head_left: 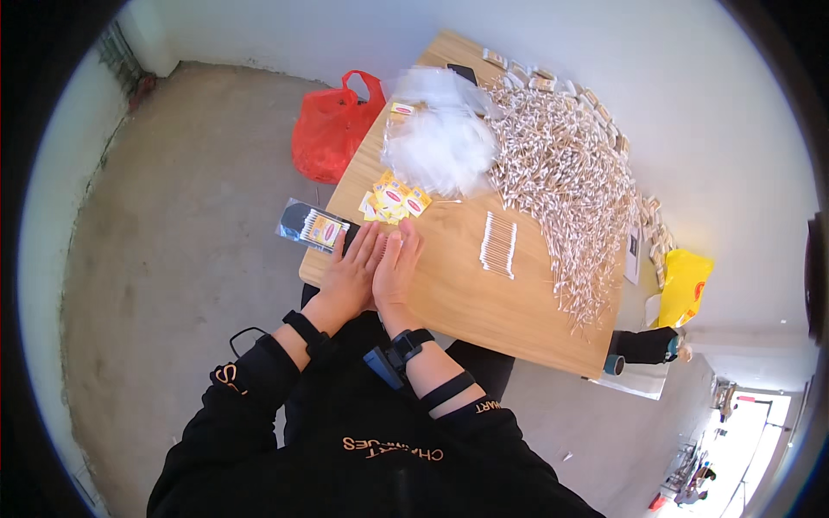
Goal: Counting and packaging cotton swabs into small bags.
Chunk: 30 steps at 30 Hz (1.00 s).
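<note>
My left hand [347,281] and my right hand [395,269] are pressed against each other at the table's near-left edge. Whatever lies between them is mostly hidden by the fingers. Just left of my left fingertips, a clear packet of cotton swabs with a yellow card [325,231] rests on a dark flat thing jutting past the edge. Beyond my fingertips is a loose heap of yellow-and-white cards [393,198]. To the right, a row of cotton swabs [498,245] lies side by side on the wood.
A large pile of loose cotton swabs [566,168] covers the right of the table [449,298]. Clear plastic bags [440,147] lie at the back, and bundled swabs [596,104] line the far edge. A red carrier bag [332,129] and a yellow bag [686,285] flank the table.
</note>
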Each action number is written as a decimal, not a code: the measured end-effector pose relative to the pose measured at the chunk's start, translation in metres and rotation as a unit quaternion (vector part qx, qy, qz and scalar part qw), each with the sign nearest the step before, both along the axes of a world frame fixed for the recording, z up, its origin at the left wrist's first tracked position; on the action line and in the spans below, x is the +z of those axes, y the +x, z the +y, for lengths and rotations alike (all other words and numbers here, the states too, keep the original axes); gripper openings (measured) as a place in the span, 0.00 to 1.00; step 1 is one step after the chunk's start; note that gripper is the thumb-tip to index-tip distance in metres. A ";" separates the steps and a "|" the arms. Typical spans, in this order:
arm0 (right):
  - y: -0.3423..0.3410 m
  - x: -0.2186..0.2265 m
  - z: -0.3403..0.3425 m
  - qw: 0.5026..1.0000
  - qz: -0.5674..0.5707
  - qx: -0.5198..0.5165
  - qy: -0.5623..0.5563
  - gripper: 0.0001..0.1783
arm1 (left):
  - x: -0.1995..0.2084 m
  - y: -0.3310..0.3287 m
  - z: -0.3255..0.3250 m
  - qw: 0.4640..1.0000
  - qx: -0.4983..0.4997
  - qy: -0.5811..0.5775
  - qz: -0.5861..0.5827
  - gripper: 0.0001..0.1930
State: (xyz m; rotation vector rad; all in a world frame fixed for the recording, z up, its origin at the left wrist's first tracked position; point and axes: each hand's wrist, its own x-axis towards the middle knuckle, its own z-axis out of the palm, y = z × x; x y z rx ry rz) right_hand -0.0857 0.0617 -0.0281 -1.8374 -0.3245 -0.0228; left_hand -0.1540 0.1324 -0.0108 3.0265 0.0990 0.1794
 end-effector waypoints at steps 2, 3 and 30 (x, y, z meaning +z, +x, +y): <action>0.004 -0.002 -0.003 1.000 0.007 0.002 -0.021 0.22 | -0.002 0.000 0.003 1.000 0.004 0.001 -0.008 0.37; 0.002 0.005 -0.002 1.000 0.013 0.014 -0.023 0.22 | 0.001 -0.006 0.006 1.000 0.012 0.005 0.000 0.38; 0.030 0.001 0.015 0.890 -0.241 0.053 -0.384 0.20 | 0.005 -0.006 0.093 0.913 0.280 -0.192 -0.226 0.34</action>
